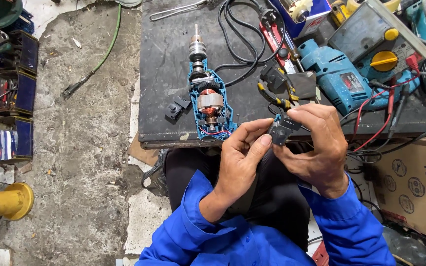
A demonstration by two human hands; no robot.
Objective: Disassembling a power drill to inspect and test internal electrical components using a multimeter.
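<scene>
Both my hands hold a small black switch part [278,132] just in front of the dark work table's near edge [173,140]. My left hand [240,160] pinches its left side with thumb and forefinger. My right hand [316,145] wraps around it from the right. On the table to the left lies an opened blue drill [207,96], its copper-wound motor and chuck exposed. A small black part [173,110] lies next to the drill. Blue sleeves cover both my forearms.
A closed blue drill [341,79], a multimeter with yellow dial [378,37] and red leads, black cables [245,29] and pliers crowd the table's right. A cardboard box [412,184] stands lower right. Blue crates [11,93] and a yellow object [6,202] sit on the concrete floor at left.
</scene>
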